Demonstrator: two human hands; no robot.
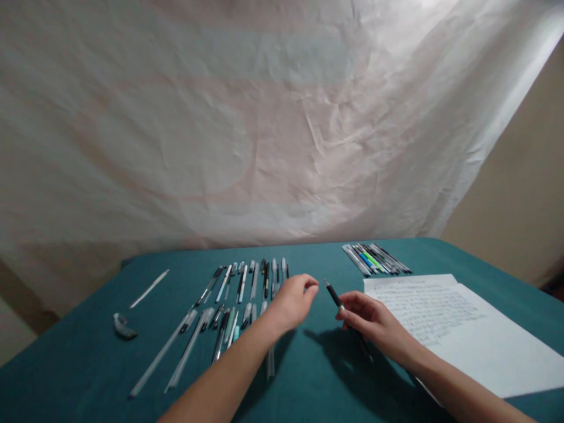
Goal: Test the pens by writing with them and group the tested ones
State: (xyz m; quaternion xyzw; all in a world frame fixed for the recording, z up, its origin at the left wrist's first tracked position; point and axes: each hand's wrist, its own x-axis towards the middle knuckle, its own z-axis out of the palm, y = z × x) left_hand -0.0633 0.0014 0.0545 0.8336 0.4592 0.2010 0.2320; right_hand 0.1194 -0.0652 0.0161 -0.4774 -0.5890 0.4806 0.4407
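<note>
My right hand [374,324] grips a black pen [333,294] between thumb and fingers. Its pointed tip is aimed up and to the left, while the rear end slants down below the palm. Just left of that tip is my left hand [293,302], apart from the pen, with its fingers curled together. Whether anything small sits between those fingers cannot be seen. Behind and beneath my left forearm lie two rows of pens with caps and other parts, among them a clear-barrelled pen [254,282] and a long clear tube [161,355].
On the green tabletop [315,382], handwritten paper sheets [489,346] lie at the right. A group of pens [374,259], some green and blue, rests behind them. At the left are a white thin pen [150,289] and a curved grey object [124,328]. A pale sheet [282,129] hangs behind.
</note>
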